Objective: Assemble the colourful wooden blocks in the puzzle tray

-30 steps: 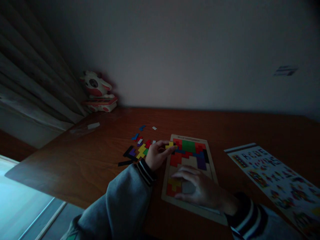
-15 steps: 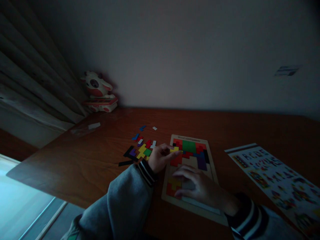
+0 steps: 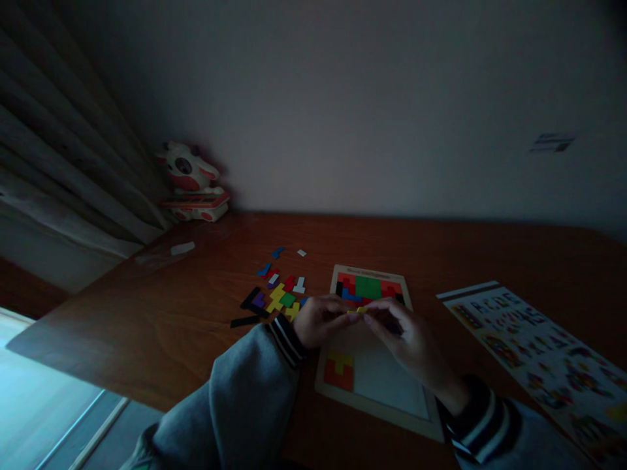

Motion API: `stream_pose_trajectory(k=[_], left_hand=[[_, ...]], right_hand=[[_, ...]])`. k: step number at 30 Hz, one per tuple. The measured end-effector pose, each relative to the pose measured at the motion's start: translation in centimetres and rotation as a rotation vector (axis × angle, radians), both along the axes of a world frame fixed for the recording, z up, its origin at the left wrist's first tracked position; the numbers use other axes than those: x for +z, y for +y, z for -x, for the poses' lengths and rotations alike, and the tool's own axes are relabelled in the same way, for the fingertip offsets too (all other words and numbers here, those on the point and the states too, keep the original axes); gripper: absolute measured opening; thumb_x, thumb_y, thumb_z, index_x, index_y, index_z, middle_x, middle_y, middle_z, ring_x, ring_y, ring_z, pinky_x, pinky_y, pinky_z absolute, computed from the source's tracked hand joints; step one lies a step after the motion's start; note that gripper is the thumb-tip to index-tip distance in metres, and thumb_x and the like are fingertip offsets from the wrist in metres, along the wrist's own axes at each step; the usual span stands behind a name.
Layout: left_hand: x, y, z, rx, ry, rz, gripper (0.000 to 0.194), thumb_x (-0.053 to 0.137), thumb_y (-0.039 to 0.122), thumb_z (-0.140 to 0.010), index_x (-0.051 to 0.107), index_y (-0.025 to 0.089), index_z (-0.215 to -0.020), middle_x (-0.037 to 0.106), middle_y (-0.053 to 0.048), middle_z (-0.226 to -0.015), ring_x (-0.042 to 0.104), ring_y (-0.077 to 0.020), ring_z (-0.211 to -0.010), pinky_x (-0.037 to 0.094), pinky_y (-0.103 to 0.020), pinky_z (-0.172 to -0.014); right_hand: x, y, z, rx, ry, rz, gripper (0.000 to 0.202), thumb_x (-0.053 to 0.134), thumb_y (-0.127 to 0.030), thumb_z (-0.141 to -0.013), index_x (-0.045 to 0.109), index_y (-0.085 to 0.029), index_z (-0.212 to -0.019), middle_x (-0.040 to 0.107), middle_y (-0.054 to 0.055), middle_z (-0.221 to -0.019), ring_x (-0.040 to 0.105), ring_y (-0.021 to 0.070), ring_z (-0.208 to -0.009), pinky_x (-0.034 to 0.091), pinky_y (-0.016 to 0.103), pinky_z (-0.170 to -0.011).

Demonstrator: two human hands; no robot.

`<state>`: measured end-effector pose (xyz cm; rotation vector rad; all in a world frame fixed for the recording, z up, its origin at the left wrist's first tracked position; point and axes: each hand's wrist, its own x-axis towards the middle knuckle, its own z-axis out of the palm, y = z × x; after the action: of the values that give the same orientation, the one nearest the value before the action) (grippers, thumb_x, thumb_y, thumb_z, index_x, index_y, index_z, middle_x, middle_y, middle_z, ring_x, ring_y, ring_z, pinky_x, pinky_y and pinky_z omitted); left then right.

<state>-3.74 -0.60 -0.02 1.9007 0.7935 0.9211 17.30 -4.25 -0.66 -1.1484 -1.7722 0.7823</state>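
Note:
Above the middle of a wooden puzzle board (image 3: 377,408), my left hand (image 3: 321,320) and my right hand (image 3: 409,339) meet fingertip to fingertip. Both pinch one small yellow puzzle piece (image 3: 359,311), mostly covered by the fingers. Coloured pieces fill the board's far end, among them a green block (image 3: 368,287). A yellow and orange group (image 3: 339,371) lies in its near left corner. Bare pale board shows between and to the right of these. My hands hide part of the far rows.
Loose puzzle pieces, such as a green one (image 3: 287,299) and a black bar (image 3: 243,322), lie left of the board. A printed pattern sheet (image 3: 533,352) rests at the right. A cow-shaped toy (image 3: 191,179) stands at the back left.
My right hand has risen from the board's near part to join my left on the yellow piece. The left hand has shifted slightly down and right with that piece.

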Motion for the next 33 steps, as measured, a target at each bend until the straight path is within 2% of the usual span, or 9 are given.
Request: stream_pose_trajectory(k=[3,7,9,12,15,20,24,30,33], left_hand=[[-0.1,0.0,-0.1,0.003,0.01,-0.034,0.036,0.063,0.048,-0.089,0.078,0.015,-0.093,0.069,-0.009,-0.081,0.063,-0.0156,-0.073,0.05,-0.025,-0.067],[0.2,0.3,0.2,0.091,0.074,-0.09,0.038,0.065,0.045,-0.089,0.072,0.017,-0.114,0.068,-0.009,-0.089,0.063,-0.0154,-0.072,0.05,-0.025,-0.064],[0.4,0.8,0.7,0.19,0.151,-0.187,0.036,0.062,0.041,-0.091,0.07,0.017,-0.116,0.068,-0.009,-0.089,0.063,-0.0169,-0.075,0.051,-0.027,-0.068],[0.4,1.9,2.1,0.312,0.334,-0.412,0.027,0.057,0.031,-0.092,0.07,0.018,-0.112,0.07,-0.011,-0.096,0.064,-0.0217,-0.088,0.051,-0.036,-0.084],[0.3,3.0,3.9,0.261,0.507,-0.531,0.027,0.055,0.028,-0.093,0.07,0.02,-0.114,0.07,-0.011,-0.11,0.063,-0.024,-0.098,0.047,-0.041,-0.093],[0.0,3.6,5.5,0.152,0.661,-0.568,0.038,0.061,0.041,-0.09,0.064,0.023,-0.123,0.062,-0.011,-0.129,0.055,-0.0294,-0.117,0.043,-0.048,-0.101],[-0.4,3.5,5.6,0.121,0.679,-0.539,0.038,0.057,0.044,-0.092,0.064,0.026,-0.125,0.058,-0.011,-0.134,0.054,-0.0292,-0.119,0.042,-0.05,-0.102],[-0.8,3.6,5.7,0.213,0.696,-0.528,0.031,0.049,0.032,-0.097,0.067,0.025,-0.12,0.062,-0.012,-0.128,0.057,-0.0283,-0.114,0.044,-0.05,-0.1],[-0.9,3.5,5.4,0.155,0.652,-0.558,0.035,0.045,0.029,-0.098,0.06,0.024,-0.13,0.06,-0.01,-0.134,0.054,-0.0261,-0.122,0.042,-0.048,-0.105]], right_hand=[[0.1,0.0,-0.1,-0.009,-0.011,-0.021,0.02,0.06,-0.041,-0.091,0.065,-0.023,-0.098,0.07,0.003,-0.09,0.067,0.0169,-0.078,0.054,0.029,-0.07],[0.2,0.1,0.0,-0.072,0.002,-0.012,0.023,0.06,-0.045,-0.09,0.064,-0.023,-0.095,0.07,0.004,-0.087,0.066,0.0171,-0.075,0.054,0.028,-0.066],[0.2,0.2,-0.1,-0.126,0.024,0.015,0.025,0.06,-0.047,-0.09,0.064,-0.022,-0.095,0.07,0.005,-0.087,0.067,0.0178,-0.076,0.054,0.029,-0.067],[0.0,0.4,-0.4,-0.194,0.051,0.063,0.03,0.06,-0.05,-0.089,0.063,-0.021,-0.098,0.071,0.007,-0.089,0.067,0.0191,-0.078,0.054,0.03,-0.068],[-0.2,0.8,-0.8,-0.235,0.043,0.115,0.035,0.058,-0.054,-0.087,0.063,-0.02,-0.096,0.071,0.007,-0.085,0.066,0.0184,-0.071,0.052,0.029,-0.06],[-0.5,1.3,-1.5,-0.309,-0.014,0.132,0.039,0.054,-0.057,-0.088,0.064,-0.02,-0.094,0.07,0.005,-0.078,0.063,0.0177,-0.062,0.049,0.028,-0.054],[-0.8,1.8,-2.3,-0.35,-0.04,0.124,0.038,0.057,-0.057,-0.085,0.066,-0.021,-0.093,0.072,0.007,-0.078,0.065,0.0198,-0.063,0.049,0.03,-0.054],[-1.4,2.8,-4.2,-0.349,-0.095,0.113,0.038,0.057,-0.059,-0.085,0.067,-0.023,-0.093,0.073,0.007,-0.085,0.067,0.0211,-0.072,0.051,0.031,-0.06],[-2.0,3.4,-5.3,-0.354,-0.093,0.152,0.042,0.057,-0.061,-0.084,0.067,-0.021,-0.096,0.072,0.006,-0.085,0.066,0.0207,-0.073,0.052,0.032,-0.065]])
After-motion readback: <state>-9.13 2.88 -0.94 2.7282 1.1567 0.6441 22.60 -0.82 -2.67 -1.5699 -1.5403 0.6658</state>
